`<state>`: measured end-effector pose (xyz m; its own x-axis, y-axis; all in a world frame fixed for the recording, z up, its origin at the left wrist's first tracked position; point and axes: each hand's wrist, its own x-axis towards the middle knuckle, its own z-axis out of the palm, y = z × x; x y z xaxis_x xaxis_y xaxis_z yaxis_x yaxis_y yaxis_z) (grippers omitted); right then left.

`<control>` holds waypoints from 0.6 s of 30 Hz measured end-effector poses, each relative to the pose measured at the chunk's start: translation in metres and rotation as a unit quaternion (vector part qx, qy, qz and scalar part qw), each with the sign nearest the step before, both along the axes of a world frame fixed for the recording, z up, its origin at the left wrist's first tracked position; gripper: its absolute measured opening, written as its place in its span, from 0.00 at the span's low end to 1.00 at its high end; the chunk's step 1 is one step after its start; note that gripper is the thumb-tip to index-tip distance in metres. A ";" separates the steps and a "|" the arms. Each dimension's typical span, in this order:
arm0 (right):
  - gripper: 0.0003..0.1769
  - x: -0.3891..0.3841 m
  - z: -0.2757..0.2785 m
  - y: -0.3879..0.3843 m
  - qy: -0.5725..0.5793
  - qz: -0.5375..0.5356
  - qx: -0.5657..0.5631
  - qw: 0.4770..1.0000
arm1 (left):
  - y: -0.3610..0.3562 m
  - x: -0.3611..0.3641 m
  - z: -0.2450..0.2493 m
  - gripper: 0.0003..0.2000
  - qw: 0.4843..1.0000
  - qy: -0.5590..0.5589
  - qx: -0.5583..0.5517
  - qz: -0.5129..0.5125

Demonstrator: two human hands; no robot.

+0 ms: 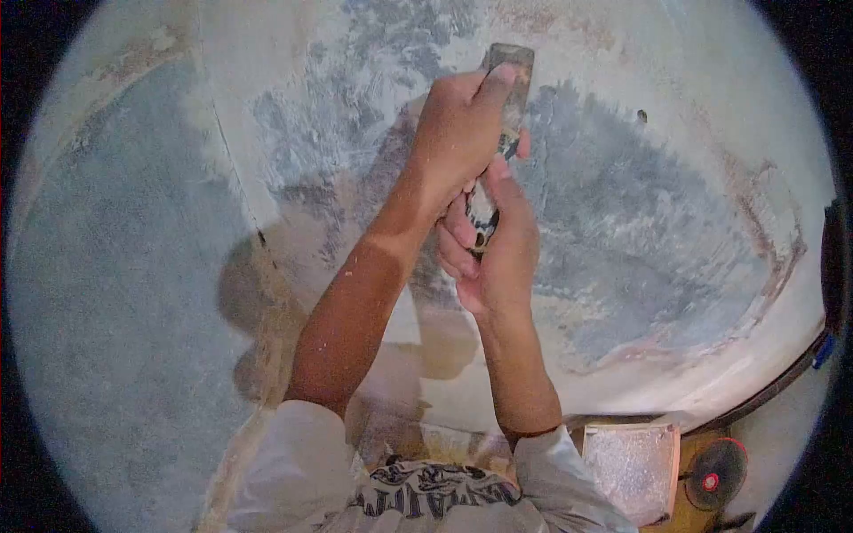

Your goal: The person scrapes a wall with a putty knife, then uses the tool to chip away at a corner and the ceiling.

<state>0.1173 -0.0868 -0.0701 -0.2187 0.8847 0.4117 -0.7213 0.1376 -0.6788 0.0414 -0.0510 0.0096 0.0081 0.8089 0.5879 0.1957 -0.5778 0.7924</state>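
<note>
Head view, tool (pixel 515 105) in both hands (pixel 455 124), top protruding

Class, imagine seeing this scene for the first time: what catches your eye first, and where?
The left hand and, below it in view, the right hand hold a long tool at upper centre. Behind them, a patchy grey-and-white surface fills most of the picture. At lower right, a dark round thing shows a red centre.

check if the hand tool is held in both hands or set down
Held in both: the left hand grips the upper part of the hand tool, the right hand its lower part.
</note>
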 end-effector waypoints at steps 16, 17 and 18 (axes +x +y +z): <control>0.18 -0.011 -0.011 0.000 -0.017 0.055 -0.027 0.998 | 0.004 -0.018 -0.016 0.22 0.999 -0.027 -0.016 0.014; 0.18 -0.013 -0.009 -0.002 -0.005 0.063 -0.026 0.998 | 0.004 -0.020 -0.015 0.22 1.000 -0.022 -0.019 0.012; 0.18 -0.014 -0.003 -0.005 0.006 0.071 -0.025 0.997 | 0.002 -0.022 -0.010 0.22 1.000 -0.018 -0.020 0.011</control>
